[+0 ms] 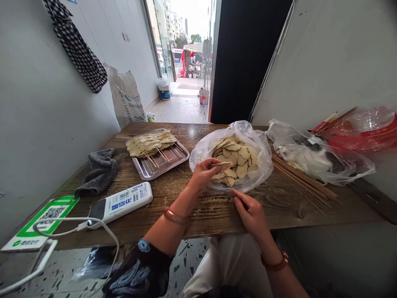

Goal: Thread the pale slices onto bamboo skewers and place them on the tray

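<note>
Over the front of a clear plastic bag (263,155), my left hand (204,171) pinches a flat, pale beige slice (223,165). My right hand (250,209) grips a thin wooden skewer (228,181) whose upper end meets that slice; whether it has pierced through cannot be made out. Many similar loose slices (240,155) fill the open bag; what food they are is unclear. To the left, a metal tray (147,173) carries rows of slices threaded on skewers (151,142), sticks pointing toward me. A bundle of bare skewers (300,182) lies right of the bag.
A dark grey cloth (99,169), a white power bank (124,203) with a cable and a green QR-code card (46,219) occupy the table's left side. At right sit a crumpled plastic bag (319,159) and red packaging (366,132). Walls flank the wooden table (198,221).
</note>
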`<state>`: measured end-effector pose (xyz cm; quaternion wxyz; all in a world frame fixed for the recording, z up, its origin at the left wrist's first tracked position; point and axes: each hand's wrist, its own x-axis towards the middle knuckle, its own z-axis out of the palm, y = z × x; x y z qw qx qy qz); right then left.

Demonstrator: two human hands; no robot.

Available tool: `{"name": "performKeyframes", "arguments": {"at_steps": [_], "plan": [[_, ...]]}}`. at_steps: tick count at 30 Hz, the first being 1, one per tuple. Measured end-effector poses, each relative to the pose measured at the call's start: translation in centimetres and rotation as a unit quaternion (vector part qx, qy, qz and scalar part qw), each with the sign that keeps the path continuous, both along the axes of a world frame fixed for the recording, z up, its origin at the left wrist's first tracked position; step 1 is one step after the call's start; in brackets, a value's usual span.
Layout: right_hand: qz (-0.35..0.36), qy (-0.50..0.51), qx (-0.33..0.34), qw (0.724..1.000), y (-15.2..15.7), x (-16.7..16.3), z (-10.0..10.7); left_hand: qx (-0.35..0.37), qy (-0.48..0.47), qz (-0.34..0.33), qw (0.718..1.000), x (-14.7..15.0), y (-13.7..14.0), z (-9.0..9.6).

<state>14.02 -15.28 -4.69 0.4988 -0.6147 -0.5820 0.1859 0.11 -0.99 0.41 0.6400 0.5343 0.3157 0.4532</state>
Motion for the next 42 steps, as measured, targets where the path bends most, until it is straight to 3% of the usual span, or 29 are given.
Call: {"name": "performKeyframes", "arguments": {"at_steps": [12,18,27,36,42], "plan": [[-0.021,-0.002,0.008,1.000,0.1,-0.2,0.1,0.011,0.021,-0.043,0.999,0.3,-0.6,0.3],[-0.008,-0.003,0.019,1.000,-0.2,-0.1,0.1,-0.048,-0.020,-0.027,0.998,0.4,-0.5,0.1],[-0.016,-0.004,0.031,0.999,-0.3,0.0,-0.4,-0.128,-0.083,-0.069,0.986,0.3,-0.5,-0.1],[-0.021,-0.018,0.028,0.999,-0.3,0.1,-0.5,-0.137,-0.100,-0.083,0.982,0.6,-0.5,-0.7],[-0.031,-0.018,0.026,0.999,-0.2,0.2,-0.7,-0.102,-0.073,-0.089,0.988,0.9,-0.8,-1.2]]}}
